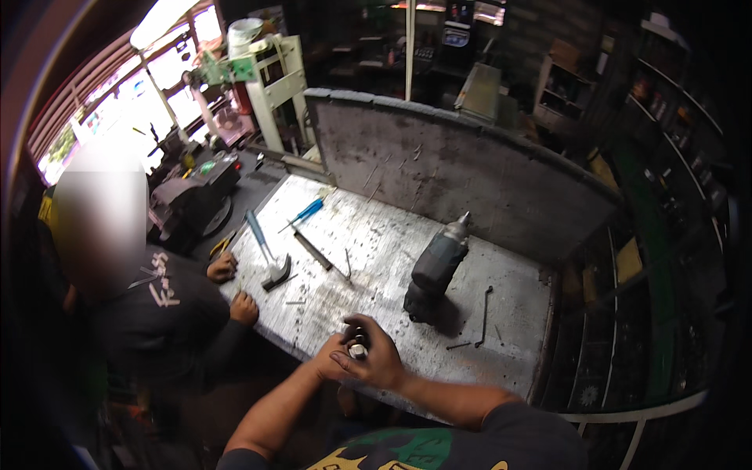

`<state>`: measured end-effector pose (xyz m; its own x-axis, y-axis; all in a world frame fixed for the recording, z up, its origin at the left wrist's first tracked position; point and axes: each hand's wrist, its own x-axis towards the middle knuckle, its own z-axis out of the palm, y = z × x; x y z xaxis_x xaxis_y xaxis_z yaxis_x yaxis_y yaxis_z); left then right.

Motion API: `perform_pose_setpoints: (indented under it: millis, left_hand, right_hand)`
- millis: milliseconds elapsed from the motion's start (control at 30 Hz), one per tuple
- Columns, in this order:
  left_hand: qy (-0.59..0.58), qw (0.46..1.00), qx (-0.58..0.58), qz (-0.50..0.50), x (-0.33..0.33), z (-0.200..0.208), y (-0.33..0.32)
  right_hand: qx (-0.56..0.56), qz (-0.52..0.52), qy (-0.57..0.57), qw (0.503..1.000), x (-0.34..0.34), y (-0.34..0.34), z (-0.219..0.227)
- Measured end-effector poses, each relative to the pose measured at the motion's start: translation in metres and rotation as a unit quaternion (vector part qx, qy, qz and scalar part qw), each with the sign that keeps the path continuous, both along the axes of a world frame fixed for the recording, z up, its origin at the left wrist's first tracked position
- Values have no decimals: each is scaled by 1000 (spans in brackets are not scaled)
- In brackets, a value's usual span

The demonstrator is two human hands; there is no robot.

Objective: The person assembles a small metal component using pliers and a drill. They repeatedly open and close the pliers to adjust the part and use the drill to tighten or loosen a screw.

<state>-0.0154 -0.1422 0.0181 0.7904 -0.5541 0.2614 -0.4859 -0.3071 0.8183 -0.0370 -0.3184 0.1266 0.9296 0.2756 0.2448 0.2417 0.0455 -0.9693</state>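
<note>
Close to my body, at the near edge of the metal bench, my left hand (332, 360) and my right hand (381, 362) come together around a small shiny round-ended metal part (358, 351). Fingers of both hands are curled about it, hiding most of its shape. Beyond them a dark power tool with a pointed metal nose (439, 266) lies on the bench. To the left are a claw hammer (269, 257), a dark bar-like tool (313, 252) and a blue-handled screwdriver (305, 211). A thin bent-ended wrench (485, 313) rests on the right.
The worn metal bench top (376, 235) has an upright steel plate (454, 157) along its back. Another person (172, 313) stands at the left edge, hands on the bench. Pliers (222, 244) lie near that person. Shelves (674, 117) line the right side.
</note>
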Motion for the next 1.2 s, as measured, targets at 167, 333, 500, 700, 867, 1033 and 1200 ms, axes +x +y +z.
perform_pose_setpoints:
  millis: [167, 333, 500, 700, 867, 1033, 1200]
  left_hand:
    - [-84, 939, 25, 333, -59, -31, -25]
    - [89, 994, 62, -15, -16, -26, 13]
    - [86, 994, -15, 63, -6, -36, -13]
    - [142, 972, 62, 178, -52, -39, 12]
    - [189, 970, 4, -151, -5, -67, 48]
    - [174, 977, -58, 113, -50, -46, -31]
    - [17, 964, -6, 265, -67, -1, -52]
  right_hand:
    - [-67, 129, 46, 988, 16, 6, 12]
    - [39, 606, 88, 789, 87, 10, -6]
    - [-24, 43, 15, 999, -28, 11, 15]
    - [-1, 373, -21, 928, 18, 7, -1]
    - [25, 515, -42, 856, 59, -17, -28]
    - [2, -66, -35, 997, -41, -6, 16]
    - [37, 418, 30, 907, 56, -10, 27]
